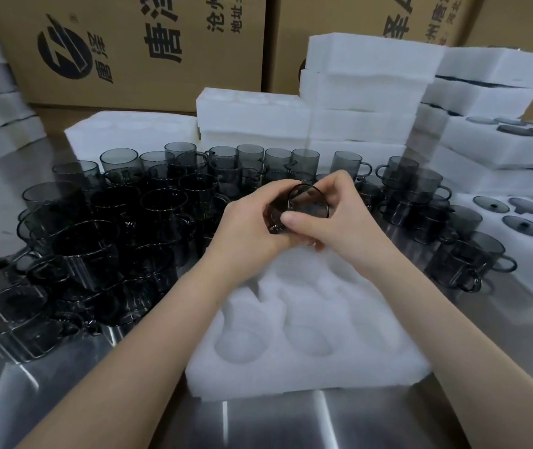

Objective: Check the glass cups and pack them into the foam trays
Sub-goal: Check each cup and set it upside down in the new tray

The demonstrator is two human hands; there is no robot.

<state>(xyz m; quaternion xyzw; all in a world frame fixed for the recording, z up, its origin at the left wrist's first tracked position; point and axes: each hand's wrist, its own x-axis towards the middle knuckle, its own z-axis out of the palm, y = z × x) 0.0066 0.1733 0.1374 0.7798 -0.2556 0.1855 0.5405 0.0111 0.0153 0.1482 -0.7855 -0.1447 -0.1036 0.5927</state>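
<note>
A smoky grey glass cup [307, 205] is held tilted between both hands, its round rim facing me, above the far edge of a white foam tray [294, 322]. My left hand [249, 225] curls round its left side and base. My right hand [339, 212] grips it from the right, thumb across the front. The tray's round pockets show nothing in them. Several more grey cups [122, 222] with handles stand crowded on the steel table to the left and behind the hands.
Stacks of white foam trays [365, 92] rise at the back and right. A tray at the right [472, 205] holds grey glass lids. Cardboard boxes [129, 50] stand behind. More cups [466, 254] stand at the right. Bare steel table [274, 422] lies near me.
</note>
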